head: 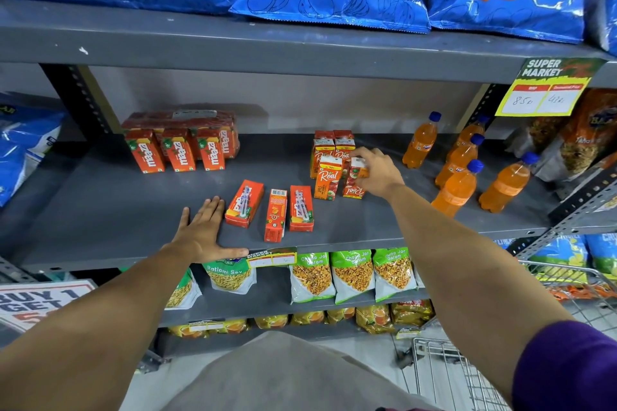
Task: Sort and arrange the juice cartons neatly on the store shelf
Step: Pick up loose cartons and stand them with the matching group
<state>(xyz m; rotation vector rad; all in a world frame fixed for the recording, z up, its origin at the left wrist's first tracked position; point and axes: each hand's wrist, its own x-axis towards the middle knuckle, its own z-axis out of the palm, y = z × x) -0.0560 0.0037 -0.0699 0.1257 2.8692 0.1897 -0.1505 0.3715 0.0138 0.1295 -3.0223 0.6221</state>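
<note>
The left hand lies flat and spread on the smooth grey metal shelf, holding nothing, with three boxy cartons lying on their sides just right of its fingertips. The right hand curls closed around an upside-down red carton, beside upright orange cartons.

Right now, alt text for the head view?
At a grey store shelf, the right hand grips an upside-down Real carton beside upright ones; the left hand lies flat near three toppled Maaza cartons. Orange soda bottles stand right.
</note>
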